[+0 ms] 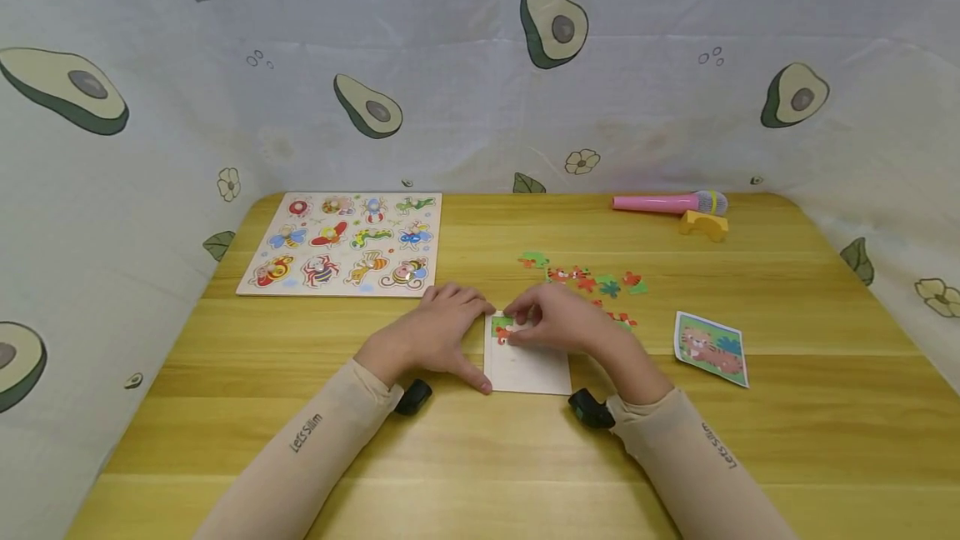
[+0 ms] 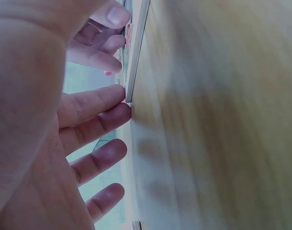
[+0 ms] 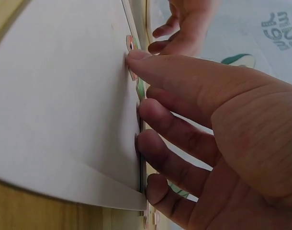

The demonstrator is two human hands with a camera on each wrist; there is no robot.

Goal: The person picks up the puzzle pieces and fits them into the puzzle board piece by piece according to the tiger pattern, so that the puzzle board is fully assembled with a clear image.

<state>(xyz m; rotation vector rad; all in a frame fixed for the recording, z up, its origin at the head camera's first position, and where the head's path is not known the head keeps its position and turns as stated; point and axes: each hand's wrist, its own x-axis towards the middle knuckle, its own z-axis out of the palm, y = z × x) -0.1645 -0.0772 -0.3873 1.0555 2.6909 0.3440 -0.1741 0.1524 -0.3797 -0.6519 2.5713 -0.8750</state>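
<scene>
A square white puzzle board [image 1: 532, 373] lies on the table in front of me, with a green-and-orange jigsaw piece [image 1: 501, 328] at its far left corner. My left hand [image 1: 435, 336] is spread along the board's left side, thumb by the near corner and fingertips at the far one. In the left wrist view, those fingers [image 2: 95, 120] reach the board's edge. My right hand [image 1: 562, 319] bends over the far side, thumb and fingers at the jigsaw piece. The right wrist view has the thumb right on the piece [image 3: 131, 43], its other fingers curled along the board's edge.
Loose jigsaw pieces [image 1: 609, 288] lie beyond the right hand. A tiger picture card [image 1: 711, 350] is to the right. Farther back are a pink toy microphone [image 1: 656, 203] and a yellow arched block [image 1: 705, 226]. An insect knob puzzle [image 1: 345, 244] sits at the back left.
</scene>
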